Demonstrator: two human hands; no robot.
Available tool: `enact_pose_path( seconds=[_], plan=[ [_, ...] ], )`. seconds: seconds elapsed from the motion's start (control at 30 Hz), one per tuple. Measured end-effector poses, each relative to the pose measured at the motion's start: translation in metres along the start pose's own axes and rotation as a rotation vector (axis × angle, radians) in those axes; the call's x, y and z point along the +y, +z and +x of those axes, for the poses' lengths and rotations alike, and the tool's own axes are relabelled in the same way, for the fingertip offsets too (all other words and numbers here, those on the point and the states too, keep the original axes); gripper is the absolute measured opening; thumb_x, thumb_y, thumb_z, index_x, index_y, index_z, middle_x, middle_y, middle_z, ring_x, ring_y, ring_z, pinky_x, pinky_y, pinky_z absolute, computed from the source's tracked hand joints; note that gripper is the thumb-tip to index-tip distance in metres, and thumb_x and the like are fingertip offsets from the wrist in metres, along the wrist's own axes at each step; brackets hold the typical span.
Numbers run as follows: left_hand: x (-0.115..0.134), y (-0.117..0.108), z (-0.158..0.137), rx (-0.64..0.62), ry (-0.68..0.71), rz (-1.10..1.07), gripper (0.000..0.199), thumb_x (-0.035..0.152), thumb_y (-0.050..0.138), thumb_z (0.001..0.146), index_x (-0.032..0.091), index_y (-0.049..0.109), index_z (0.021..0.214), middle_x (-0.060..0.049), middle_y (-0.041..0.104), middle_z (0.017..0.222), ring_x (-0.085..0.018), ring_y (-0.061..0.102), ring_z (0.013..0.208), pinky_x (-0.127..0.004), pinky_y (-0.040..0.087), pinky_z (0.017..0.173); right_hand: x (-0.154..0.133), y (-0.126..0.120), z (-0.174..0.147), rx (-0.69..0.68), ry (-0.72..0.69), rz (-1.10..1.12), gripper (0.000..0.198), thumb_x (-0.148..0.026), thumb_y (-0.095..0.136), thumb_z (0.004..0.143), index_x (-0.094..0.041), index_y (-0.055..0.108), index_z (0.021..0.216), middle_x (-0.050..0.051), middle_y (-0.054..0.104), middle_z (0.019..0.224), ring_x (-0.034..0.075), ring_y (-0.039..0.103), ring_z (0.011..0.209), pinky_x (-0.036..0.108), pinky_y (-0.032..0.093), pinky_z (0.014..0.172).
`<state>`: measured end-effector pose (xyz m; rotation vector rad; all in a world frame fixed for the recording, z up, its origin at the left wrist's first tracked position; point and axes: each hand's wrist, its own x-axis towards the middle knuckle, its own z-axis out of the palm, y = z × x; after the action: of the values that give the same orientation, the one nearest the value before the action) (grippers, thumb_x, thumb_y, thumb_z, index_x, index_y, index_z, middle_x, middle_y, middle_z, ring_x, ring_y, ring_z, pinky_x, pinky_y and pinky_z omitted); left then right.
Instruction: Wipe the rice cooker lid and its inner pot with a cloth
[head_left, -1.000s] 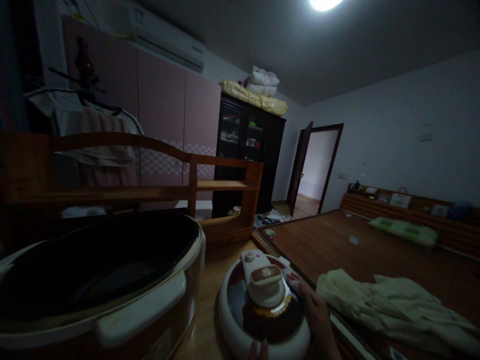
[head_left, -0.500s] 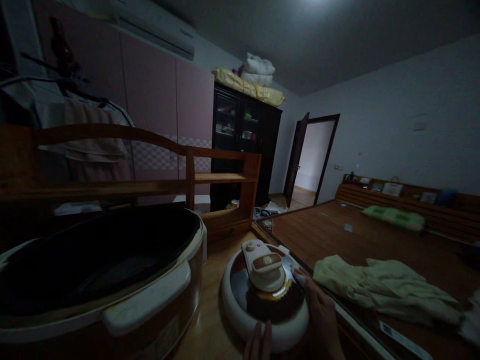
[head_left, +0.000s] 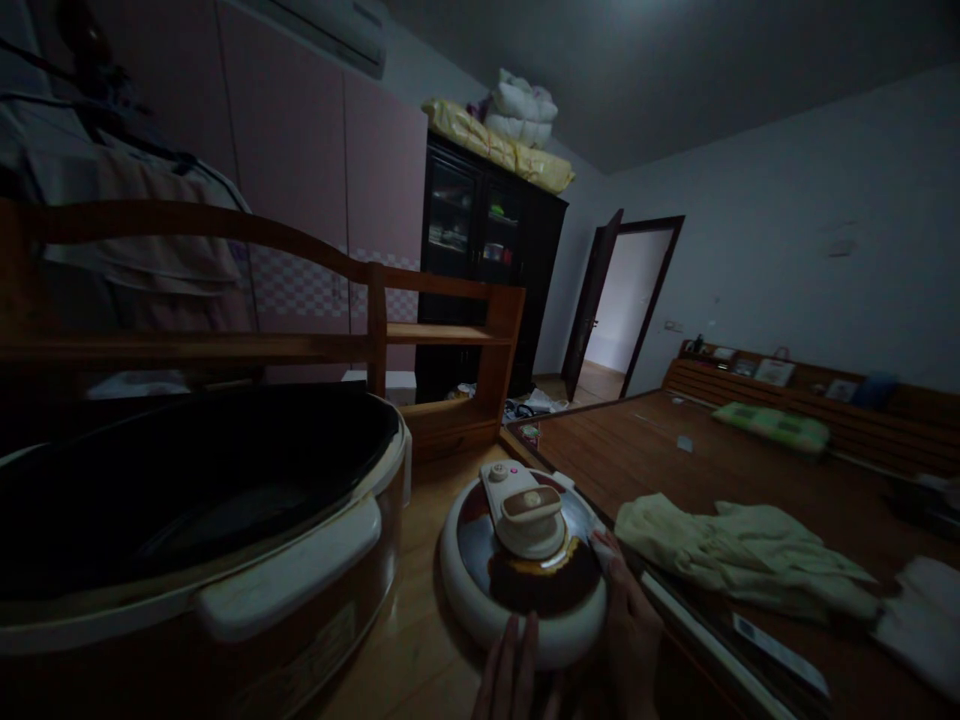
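Wooden bed platform (head_left: 600, 450) fills R side; big open cooker (head_left: 379, 595) crowds L, dark inside, contents unclear. Crumpled pale-green cloth (head_left: 735, 550) on bed. Round lid (head_left: 525, 590) lies handle-up on tabletop (head_left: 418, 610) btwn; handle (head_left: 532, 505) runs approx. L–R. L hand (head_left: 511, 672): fingers straight, on near rim; R hand (head_left: 630, 610): at R rim, can't tell if gripping.

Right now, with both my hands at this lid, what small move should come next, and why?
I'd probably slide the right hand a little along the rim of the lid while the left hand steadies it. The right hand is at the right edge with something white, perhaps a cloth, at its fingertips, and the left hand's fingers reach the near edge.
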<state>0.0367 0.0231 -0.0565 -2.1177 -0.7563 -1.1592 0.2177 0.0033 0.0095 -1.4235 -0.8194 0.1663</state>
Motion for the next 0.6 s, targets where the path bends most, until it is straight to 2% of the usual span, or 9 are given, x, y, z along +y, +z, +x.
enact_pose_path(
  seconds=[0.1,0.27,0.33,0.4,0.5,0.6],
  plan=[
    [0.004,0.000,0.002,0.075,-0.022,-0.016,0.040,0.040,0.069,0.076,0.023,0.067,0.112,-0.005,0.057,0.133,-0.024,0.045,0.130,-0.031,0.042,0.103,-0.001,0.002,-0.016,0.038,0.014,-0.026,0.048,-0.051,0.046,0.093,-0.025,0.058,0.132,-0.001,0.050,0.140,0.023,0.039,0.135,0.034,0.030,0.112],
    [0.007,0.000,-0.002,0.044,-0.045,-0.044,0.043,0.047,0.066,0.077,0.024,0.066,0.113,-0.006,0.055,0.136,-0.026,0.047,0.129,-0.035,0.041,0.103,0.003,-0.001,-0.036,0.064,0.075,-0.055,0.055,-0.053,0.044,0.093,-0.024,0.051,0.138,-0.001,0.047,0.142,0.023,0.036,0.137,0.032,0.030,0.112],
    [0.009,0.003,-0.003,0.073,-0.077,-0.062,0.042,0.046,0.067,0.076,0.023,0.067,0.111,-0.005,0.054,0.137,-0.025,0.047,0.129,-0.034,0.040,0.104,0.008,-0.005,-0.040,0.063,0.099,-0.063,0.056,-0.055,0.045,0.091,-0.024,0.052,0.138,-0.001,0.048,0.141,0.024,0.037,0.136,0.032,0.034,0.111],
    [0.012,0.008,-0.002,0.132,-0.114,-0.087,0.041,0.044,0.068,0.075,0.022,0.068,0.109,-0.005,0.054,0.138,-0.024,0.047,0.129,-0.032,0.040,0.104,0.014,-0.012,-0.043,0.051,0.091,-0.089,0.056,-0.057,0.047,0.089,-0.023,0.058,0.132,0.000,0.054,0.136,0.027,0.042,0.133,0.033,0.040,0.106],
    [0.021,0.014,0.005,0.257,-0.181,-0.147,0.038,0.037,0.072,0.072,0.023,0.068,0.107,-0.005,0.057,0.134,-0.024,0.051,0.125,-0.032,0.042,0.102,0.019,-0.027,-0.042,0.054,0.057,-0.131,0.053,-0.061,0.052,0.084,-0.022,0.070,0.116,0.004,0.068,0.116,0.031,0.056,0.120,0.035,0.049,0.095],
    [0.028,0.018,0.012,0.351,-0.299,-0.182,0.036,0.034,0.072,0.072,0.024,0.068,0.106,-0.003,0.059,0.131,-0.022,0.053,0.123,-0.031,0.041,0.102,0.010,-0.045,-0.025,0.077,0.028,-0.141,0.049,-0.062,0.060,0.078,-0.022,0.077,0.101,0.007,0.074,0.098,0.034,0.063,0.108,0.036,0.051,0.090]
  ],
)
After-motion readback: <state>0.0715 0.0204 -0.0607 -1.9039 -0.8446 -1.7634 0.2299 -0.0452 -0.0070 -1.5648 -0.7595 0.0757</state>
